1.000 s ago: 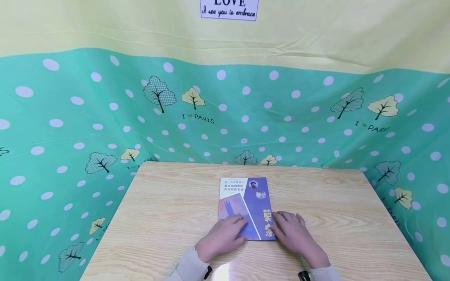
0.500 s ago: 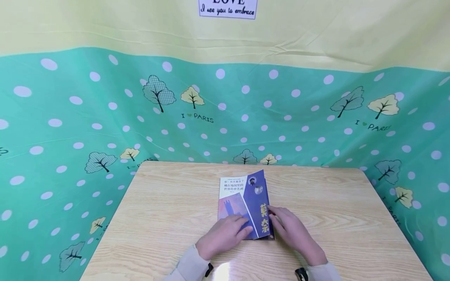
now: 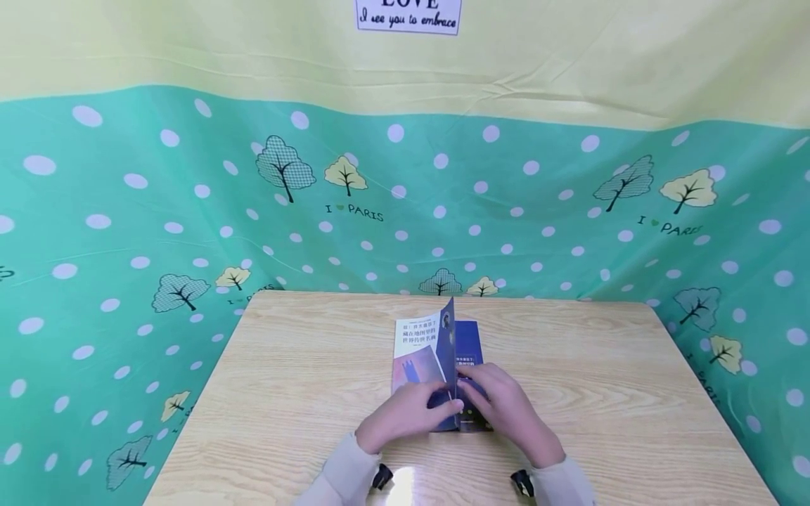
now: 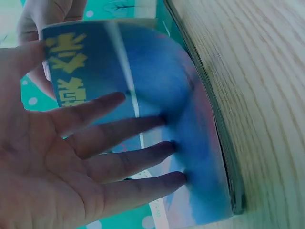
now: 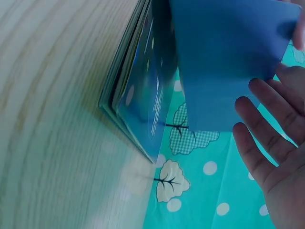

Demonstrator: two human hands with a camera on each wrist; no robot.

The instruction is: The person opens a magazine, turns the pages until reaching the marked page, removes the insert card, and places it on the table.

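A paperback book [image 3: 415, 330] with a purple, pink and white cover lies on the wooden table. Its front cover [image 4: 157, 62] stands raised and bent upright, uncovering a dark blue inner page [image 3: 470, 337]. My left hand [image 3: 408, 414] is over the cover's outer side; in the left wrist view its spread, fairly straight fingers [image 4: 138, 160] touch the cover, and the thumb reaches its free edge. On the inner side is my right hand [image 3: 503, 404], with relaxed fingers [image 5: 259, 152] against or close to the plain blue inside of the cover; exact contact is unclear.
The light wooden table [image 3: 304, 365] extends around the book. Behind it and at both sides hangs a green dotted cloth [image 3: 354, 246] with printed trees, yellow at the top. Dark wrist straps [image 3: 382, 476] show below the hands.
The front cover has lifted from flat to upright, swinging left, and the dark inner page shows. My right hand has moved left with it. My left hand stays nearly in place, its thumb nearer the edge.
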